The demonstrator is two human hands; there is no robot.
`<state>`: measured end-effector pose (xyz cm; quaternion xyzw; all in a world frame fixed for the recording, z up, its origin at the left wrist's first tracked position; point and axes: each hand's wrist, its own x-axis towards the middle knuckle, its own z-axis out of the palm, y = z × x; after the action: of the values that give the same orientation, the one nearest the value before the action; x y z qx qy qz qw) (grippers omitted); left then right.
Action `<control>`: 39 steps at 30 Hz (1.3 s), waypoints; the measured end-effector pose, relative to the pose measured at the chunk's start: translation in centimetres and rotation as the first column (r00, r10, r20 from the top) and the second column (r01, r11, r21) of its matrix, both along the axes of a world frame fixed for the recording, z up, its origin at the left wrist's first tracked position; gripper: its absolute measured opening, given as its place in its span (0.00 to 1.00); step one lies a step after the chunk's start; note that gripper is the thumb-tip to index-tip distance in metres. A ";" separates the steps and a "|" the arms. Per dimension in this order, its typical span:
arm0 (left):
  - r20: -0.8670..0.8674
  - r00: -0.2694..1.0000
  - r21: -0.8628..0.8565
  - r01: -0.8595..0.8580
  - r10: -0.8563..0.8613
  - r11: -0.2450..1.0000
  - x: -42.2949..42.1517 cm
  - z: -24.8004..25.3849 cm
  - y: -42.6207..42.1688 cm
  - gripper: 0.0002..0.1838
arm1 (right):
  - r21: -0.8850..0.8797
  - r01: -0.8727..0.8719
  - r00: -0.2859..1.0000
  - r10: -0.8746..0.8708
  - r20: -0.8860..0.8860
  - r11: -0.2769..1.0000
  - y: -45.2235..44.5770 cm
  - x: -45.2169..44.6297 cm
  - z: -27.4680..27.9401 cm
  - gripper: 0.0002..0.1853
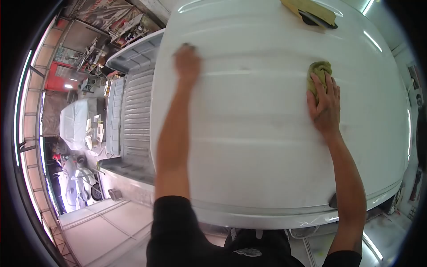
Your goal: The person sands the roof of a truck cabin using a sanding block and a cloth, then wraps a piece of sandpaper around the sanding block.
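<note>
A white vehicle roof [249, 169] spreads out below me, with shallow ridges running across it. My left hand [187, 64] is at the roof's left part, smeared by motion and closed. Something small and dark shows at its fingertips, too blurred to name. On the right part of the roof, my right hand [327, 104] presses on a bunched olive-green cloth [319, 73], its fingers laid over it and partly hiding it.
Beyond the roof's far side sits yellowish paper [311, 10] by a black part [316, 20]. A ridged pickup bed [137, 107] adjoins the roof on the left. Further left are a covered vehicle [80, 122], a motor scooter [78, 182] and a cluttered shelf [129, 31].
</note>
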<state>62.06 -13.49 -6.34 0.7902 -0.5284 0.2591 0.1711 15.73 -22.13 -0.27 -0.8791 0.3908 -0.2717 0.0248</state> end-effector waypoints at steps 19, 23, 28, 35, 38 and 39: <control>-0.120 0.980 -0.023 0.155 -0.156 0.988 -5.6 3.9 1.4 0.19 | -0.024 0.002 0.999 -0.003 -0.041 1.000 -0.3 0.5 0.2 0.27; -0.358 0.921 0.108 -0.122 0.153 0.987 1.5 4.8 -2.9 0.20 | 0.032 -0.002 0.999 0.003 -0.035 0.999 0.1 0.1 -0.2 0.28; -0.319 0.947 0.129 -0.004 0.045 0.992 1.3 6.0 -1.3 0.21 | -0.015 -0.007 0.999 0.006 -0.052 1.000 0.0 0.1 -0.1 0.28; -0.291 0.956 0.181 0.010 0.044 0.983 3.5 4.4 5.2 0.24 | 0.020 0.004 0.999 -0.003 -0.045 1.000 -0.1 0.2 -0.3 0.27; -0.406 0.864 0.432 -0.106 0.298 0.896 6.6 8.2 -2.4 0.26 | 0.033 0.006 1.000 -0.005 -0.028 0.999 0.0 0.0 0.0 0.27; -0.353 0.905 0.368 -0.101 0.239 0.924 6.2 7.9 -2.4 0.25 | 0.047 -0.004 1.000 0.005 -0.021 0.999 0.0 0.1 0.1 0.27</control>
<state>68.21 -15.90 1.57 0.8871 -0.4481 0.0146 0.1099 15.80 -22.14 -0.14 -0.8819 0.3954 -0.2532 0.0421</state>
